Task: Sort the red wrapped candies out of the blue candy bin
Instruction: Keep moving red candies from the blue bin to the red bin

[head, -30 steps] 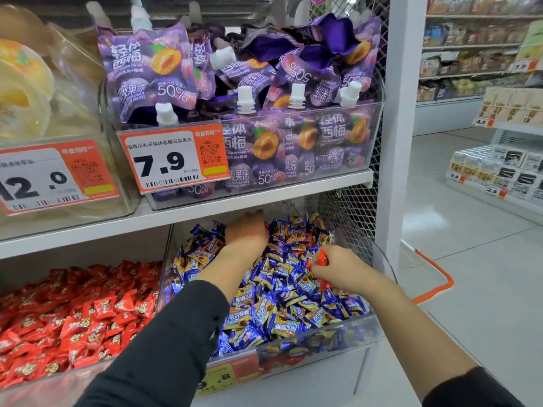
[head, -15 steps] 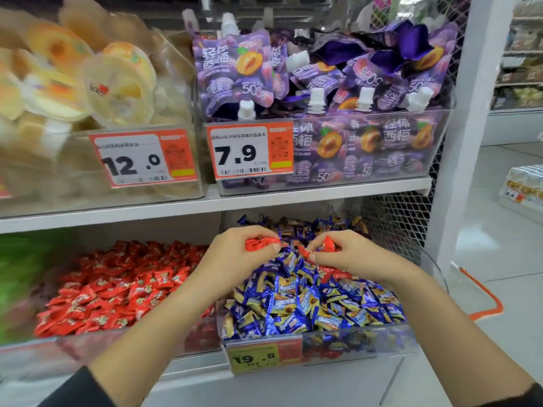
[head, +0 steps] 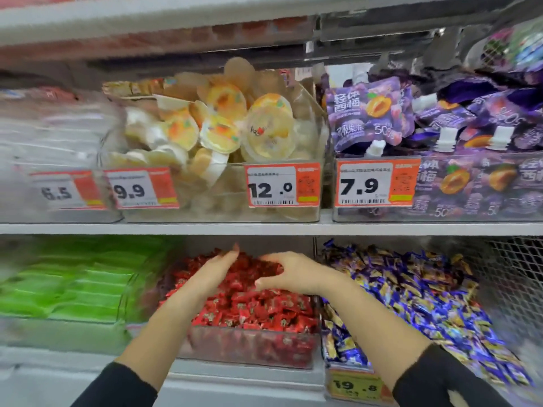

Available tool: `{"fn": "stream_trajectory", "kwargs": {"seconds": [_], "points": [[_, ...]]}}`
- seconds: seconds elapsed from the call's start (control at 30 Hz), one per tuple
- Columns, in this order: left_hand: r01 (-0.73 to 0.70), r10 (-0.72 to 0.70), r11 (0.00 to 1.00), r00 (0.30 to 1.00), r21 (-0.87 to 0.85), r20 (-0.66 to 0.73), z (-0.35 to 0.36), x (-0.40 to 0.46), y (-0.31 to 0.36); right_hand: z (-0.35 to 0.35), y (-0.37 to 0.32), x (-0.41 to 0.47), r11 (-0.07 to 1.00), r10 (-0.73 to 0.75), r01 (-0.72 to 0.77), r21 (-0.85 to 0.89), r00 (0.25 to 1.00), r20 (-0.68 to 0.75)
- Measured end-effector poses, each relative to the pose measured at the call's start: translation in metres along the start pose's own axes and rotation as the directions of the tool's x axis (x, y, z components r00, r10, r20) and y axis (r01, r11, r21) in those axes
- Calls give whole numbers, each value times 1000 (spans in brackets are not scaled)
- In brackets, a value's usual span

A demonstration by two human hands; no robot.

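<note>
The red candy bin [head: 252, 345] sits on the lower shelf, heaped with red wrapped candies [head: 264, 309]. To its right stands the blue candy bin [head: 332, 342], full of blue wrapped candies [head: 426, 304]. Both my hands hover over the back of the red heap. My left hand [head: 217, 268] has its fingers stretched out straight and holds nothing I can see. My right hand [head: 291, 273] has its fingers curled towards the thumb above the red pile. Blur keeps me from telling whether a red candy is still between them.
Green packets [head: 76, 286] fill the bin left of the red one. The shelf above [head: 264, 229] carries jelly cups [head: 235, 127] and purple pouches [head: 440, 121], with orange price tags along the front. Wire mesh [head: 517, 274] closes the right end.
Both hands have moved left from the blue candy bin to the red one. The left hand's pinch on a red candy has opened. The view has swung left.
</note>
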State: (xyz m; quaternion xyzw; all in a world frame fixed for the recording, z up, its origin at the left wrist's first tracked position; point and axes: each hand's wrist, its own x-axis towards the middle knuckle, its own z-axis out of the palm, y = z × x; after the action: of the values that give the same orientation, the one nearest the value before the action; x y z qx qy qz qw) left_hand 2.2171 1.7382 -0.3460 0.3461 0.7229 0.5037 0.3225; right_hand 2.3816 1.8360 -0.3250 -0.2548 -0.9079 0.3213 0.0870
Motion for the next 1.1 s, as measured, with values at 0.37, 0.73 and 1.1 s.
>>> {"fn": "stream_trajectory", "kwargs": {"seconds": [0.37,0.73,1.1], "points": [[-227,230,961,973,156,2,54,-23,10,-28,29,-45,982,43,-15,191,988,-146],[-405,409,850,910,338,63,94,-42,18,-54,68,-106,992,127,-118,49,940,-316],[-241,272,643,959,727,78,173,-41,36,-109,188,-162,668,742,-677,309,574,-345]]}}
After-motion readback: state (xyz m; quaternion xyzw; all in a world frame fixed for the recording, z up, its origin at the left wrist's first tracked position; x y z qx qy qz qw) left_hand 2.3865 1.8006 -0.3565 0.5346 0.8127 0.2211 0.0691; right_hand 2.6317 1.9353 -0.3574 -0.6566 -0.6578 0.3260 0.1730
